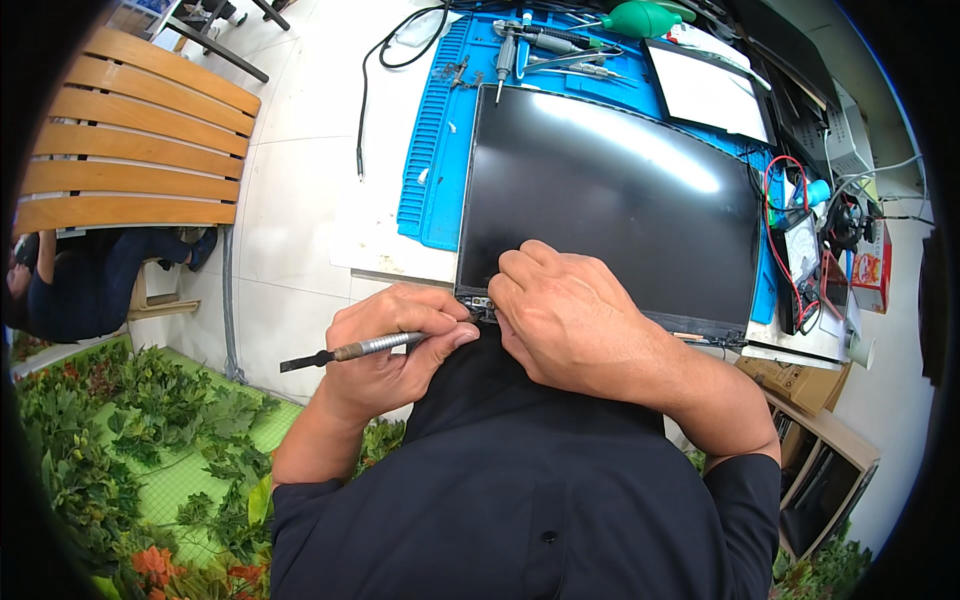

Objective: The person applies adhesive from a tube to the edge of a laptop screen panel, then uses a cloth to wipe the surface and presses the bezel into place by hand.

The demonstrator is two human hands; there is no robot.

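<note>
A black laptop screen panel (610, 215) without its front frame lies on a blue work mat (432, 180), its near edge towards me. My left hand (395, 325) is closed around a slim tool (378, 345) with a ribbed metal grip and a dark flat end that points left. Its thumb and fingertips come close to a small metal hinge-like part (478, 303) at the panel's near left corner. Over that same corner bends my right hand (570, 320), its fingers curled and pressed together. What those fingertips grip is hidden behind the hand.
Screwdrivers (505, 62) and tweezers (575, 62) lie beyond the panel, near a green air blower (640, 18). A white panel (708, 90) and red-wired gear (795, 235) sit on the right. On the left are a slatted wooden chair (140, 135) and another person (85, 285).
</note>
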